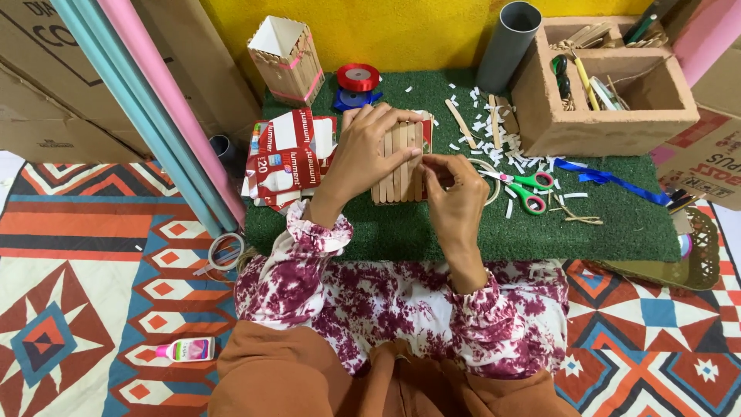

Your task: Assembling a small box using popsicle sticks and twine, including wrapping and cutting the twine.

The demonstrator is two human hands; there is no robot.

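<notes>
Your left hand [369, 147] hides the upper left of the stick panel [399, 166] — its top edge can't be traced. Right of the panel, your right hand [457, 193] covers whatever its fingertips pinch — too small to tell. Far right, the gold tray [687, 266] is partly cut off.

**Tie-dye sleeves, rust-brown cloth**

The person wears a white top blotched all over with maroon tie-dye marks. Its long sleeves end in gathered, ruffled cuffs at the wrists. The left hand [369, 150] and right hand [457, 197] are bare, with no rings, watch or gloves to be seen. Rust-brown plain cloth covers the lap below, falling in soft folds.
</notes>
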